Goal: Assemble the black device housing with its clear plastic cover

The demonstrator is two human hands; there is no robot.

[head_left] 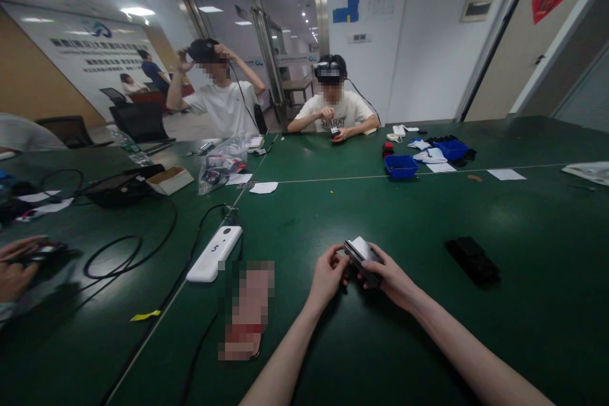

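A small boxy device (364, 256), silver and black with a pale top face, is held tilted just above the green table. My right hand (387, 271) grips its right side, thumb lying along the near face. At its left end, the bent fingers of my left hand (330, 271) are closed against the edge; the fingertips are partly hidden. A small dark part shows below the left fingers, too unclear to name. To the right of my hands lies a black pouch-like item (472, 260).
Left of my arms lie a white power bank (216, 254) marked 5, a blurred-out pinkish phone-shaped item (250, 311) and black cables (137, 238). A blue tray (401, 167) stands farther back. Two people sit opposite; another person's hands (21, 263) are at far left.
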